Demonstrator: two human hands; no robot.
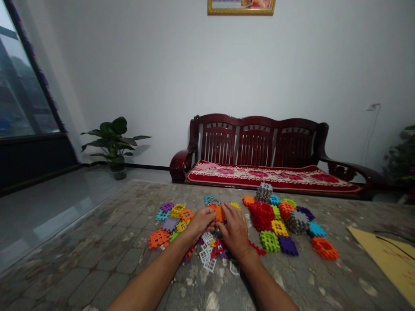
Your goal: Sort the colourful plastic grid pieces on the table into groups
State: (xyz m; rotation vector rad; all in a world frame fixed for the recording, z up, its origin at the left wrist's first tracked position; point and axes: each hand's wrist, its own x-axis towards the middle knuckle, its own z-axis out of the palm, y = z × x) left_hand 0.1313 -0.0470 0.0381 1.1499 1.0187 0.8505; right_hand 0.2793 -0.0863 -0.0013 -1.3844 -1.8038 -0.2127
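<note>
My left hand point(202, 220) is closed, its fingers pinching the left side of an orange interlocking plastic tile point(216, 211). From the right, my right hand point(235, 226) grips the same tile, fingers over its far edge and thumb at the near side. Teal pieces point(212, 199) and a yellow tile point(235, 206) lie just behind the hands. In front, between my forearms, are white lattice pieces point(207, 252) mixed with small red pieces point(219, 249). My hands partly cover the orange tile, and the undersides of my fingers are hidden.
Coloured tiles lie left, among them an orange one point(158, 238). On the right are a red stack point(262, 215), grey stacks point(297, 222) and a green tile point(269, 241). Yellow paper point(382, 255) lies at the table's right edge. A wooden bench point(256, 142) stands beyond the table point(81, 255).
</note>
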